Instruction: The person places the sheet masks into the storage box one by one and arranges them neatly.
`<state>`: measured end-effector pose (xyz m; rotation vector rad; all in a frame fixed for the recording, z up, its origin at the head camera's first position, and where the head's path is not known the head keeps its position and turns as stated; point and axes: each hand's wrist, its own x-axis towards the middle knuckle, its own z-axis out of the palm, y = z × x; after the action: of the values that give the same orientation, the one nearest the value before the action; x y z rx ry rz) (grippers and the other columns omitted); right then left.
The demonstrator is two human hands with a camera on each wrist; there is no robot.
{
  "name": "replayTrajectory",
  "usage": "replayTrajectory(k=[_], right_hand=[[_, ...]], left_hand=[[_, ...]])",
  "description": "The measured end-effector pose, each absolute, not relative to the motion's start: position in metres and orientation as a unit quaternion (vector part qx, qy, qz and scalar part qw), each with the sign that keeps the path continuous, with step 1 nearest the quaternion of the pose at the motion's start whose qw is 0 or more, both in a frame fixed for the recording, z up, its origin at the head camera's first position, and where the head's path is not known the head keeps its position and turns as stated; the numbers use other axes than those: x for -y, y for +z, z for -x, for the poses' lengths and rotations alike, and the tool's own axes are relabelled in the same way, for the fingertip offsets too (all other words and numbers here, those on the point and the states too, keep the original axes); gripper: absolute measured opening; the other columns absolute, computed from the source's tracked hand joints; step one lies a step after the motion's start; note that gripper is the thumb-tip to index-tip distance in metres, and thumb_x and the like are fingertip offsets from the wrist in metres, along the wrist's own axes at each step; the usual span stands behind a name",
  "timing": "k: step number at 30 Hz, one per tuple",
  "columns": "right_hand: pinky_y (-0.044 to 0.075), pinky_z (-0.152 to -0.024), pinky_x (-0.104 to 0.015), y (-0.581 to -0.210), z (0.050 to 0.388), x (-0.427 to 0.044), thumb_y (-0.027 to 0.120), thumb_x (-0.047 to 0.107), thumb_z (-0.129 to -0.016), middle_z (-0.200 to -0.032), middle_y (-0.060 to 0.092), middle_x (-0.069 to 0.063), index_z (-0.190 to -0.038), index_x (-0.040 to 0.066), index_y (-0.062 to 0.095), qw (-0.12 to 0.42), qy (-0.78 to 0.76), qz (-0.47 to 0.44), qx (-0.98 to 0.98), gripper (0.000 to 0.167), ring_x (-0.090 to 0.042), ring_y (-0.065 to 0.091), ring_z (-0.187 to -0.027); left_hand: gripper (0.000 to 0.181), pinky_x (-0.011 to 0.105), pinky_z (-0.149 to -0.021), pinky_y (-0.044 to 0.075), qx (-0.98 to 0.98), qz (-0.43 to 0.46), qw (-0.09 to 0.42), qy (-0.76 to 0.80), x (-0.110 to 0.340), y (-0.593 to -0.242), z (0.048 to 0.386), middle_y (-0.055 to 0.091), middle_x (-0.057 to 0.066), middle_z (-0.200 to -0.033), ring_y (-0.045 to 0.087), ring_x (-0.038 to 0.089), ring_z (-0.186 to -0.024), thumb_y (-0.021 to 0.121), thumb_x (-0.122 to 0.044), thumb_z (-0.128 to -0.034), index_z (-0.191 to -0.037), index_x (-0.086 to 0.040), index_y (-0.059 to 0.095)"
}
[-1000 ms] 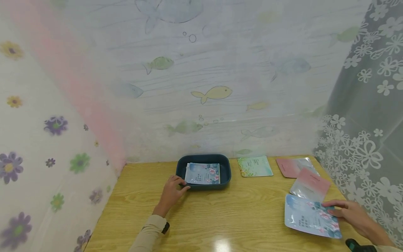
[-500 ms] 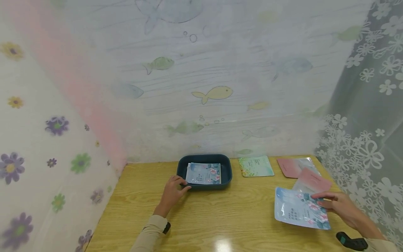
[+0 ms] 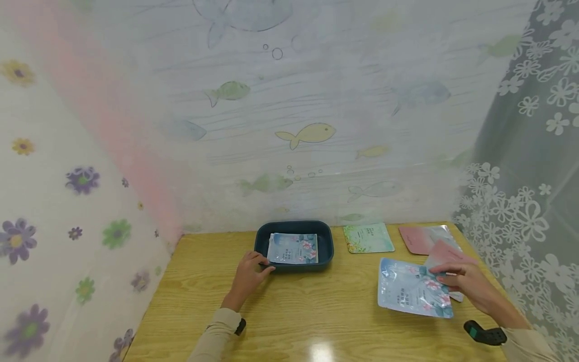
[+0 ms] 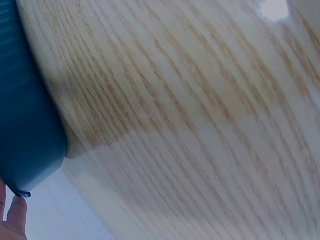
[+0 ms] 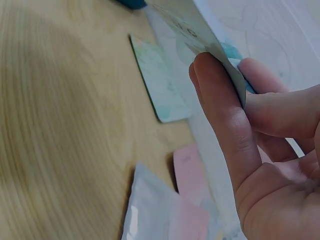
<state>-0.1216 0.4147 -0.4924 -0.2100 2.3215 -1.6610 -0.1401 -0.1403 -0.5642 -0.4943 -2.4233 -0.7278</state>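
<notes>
My left hand grips the front-left rim of a dark blue plastic tray. In the left wrist view, fingertips meet the rim of the tray. Inside the tray lies a light blue floral sachet, flat and face up. My right hand pinches the right side of a matching blue floral sachet, raised over the table and slightly tilted. From the right wrist, thumb and fingers are on both faces of the held sachet. Part of a pink sachet is hidden behind that hand.
A green floral sachet lies right of the tray. Two pink-and-silver sachets, one at the back and one nearer, overlap near the right table edge. A printed sheet wall rises behind the wooden table.
My right hand has carried the blue floral sachet leftward and slightly away from me, past the pink sachets. The left hand stays on the tray rim.
</notes>
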Motion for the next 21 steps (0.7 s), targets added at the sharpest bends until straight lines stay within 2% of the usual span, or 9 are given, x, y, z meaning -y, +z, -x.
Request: replayTrajectory(k=[6, 11, 13, 17, 21], right_hand=[[0.053, -0.075, -0.027, -0.489, 0.126, -0.403, 0.056, 0.008, -0.094, -0.104, 0.061, 0.017, -0.115, -0.012, 0.06, 0.145, -0.586, 0.109, -0.79, 0.029, -0.001, 0.06, -0.092], [0.052, -0.076, -0.027, -0.489, 0.131, -0.393, 0.059, 0.012, -0.094, -0.106, 0.058, 0.02, -0.118, -0.01, 0.059, 0.14, -0.585, 0.101, -0.793, 0.033, 0.0, 0.059, -0.094], [0.053, -0.075, -0.029, -0.489, 0.133, -0.388, 0.06, 0.013, -0.093, -0.108, 0.059, 0.018, -0.119, -0.01, 0.059, 0.134, -0.588, 0.095, -0.792, 0.034, -0.003, 0.06, -0.093], [0.054, -0.075, -0.03, -0.488, 0.138, -0.379, 0.061, 0.014, -0.092, -0.114, 0.06, 0.003, -0.119, -0.01, 0.059, 0.119, -0.597, 0.101, -0.787, 0.036, -0.008, 0.062, -0.092], [0.054, -0.074, -0.029, -0.488, 0.143, -0.37, 0.062, 0.014, -0.092, -0.114, 0.06, 0.001, -0.121, -0.011, 0.057, 0.118, -0.599, 0.105, -0.785, 0.039, -0.005, 0.061, -0.094]], left_hand=[[0.021, 0.036, -0.073, 0.048, 0.906, 0.178, 0.274, -0.271, 0.14, -0.563, 0.14, 0.058, -0.004, -0.082, 0.052, 0.016, -0.081, 0.086, -0.021, -0.0695, -0.075, -0.011, 0.067], [0.021, 0.036, -0.073, 0.049, 0.908, 0.175, 0.27, -0.27, 0.14, -0.564, 0.14, 0.058, -0.004, -0.081, 0.051, 0.016, -0.08, 0.085, -0.021, -0.0695, -0.075, -0.012, 0.067], [0.021, 0.035, -0.074, 0.049, 0.908, 0.174, 0.267, -0.272, 0.14, -0.564, 0.14, 0.058, -0.004, -0.081, 0.051, 0.016, -0.081, 0.085, -0.021, -0.0697, -0.075, -0.012, 0.067], [0.022, 0.035, -0.073, 0.049, 0.908, 0.173, 0.267, -0.274, 0.141, -0.565, 0.14, 0.058, -0.004, -0.082, 0.052, 0.015, -0.081, 0.086, -0.021, -0.0685, -0.076, -0.012, 0.067], [0.022, 0.036, -0.074, 0.049, 0.907, 0.173, 0.267, -0.275, 0.14, -0.564, 0.14, 0.058, -0.004, -0.082, 0.052, 0.015, -0.081, 0.086, -0.02, -0.0682, -0.076, -0.012, 0.068]])
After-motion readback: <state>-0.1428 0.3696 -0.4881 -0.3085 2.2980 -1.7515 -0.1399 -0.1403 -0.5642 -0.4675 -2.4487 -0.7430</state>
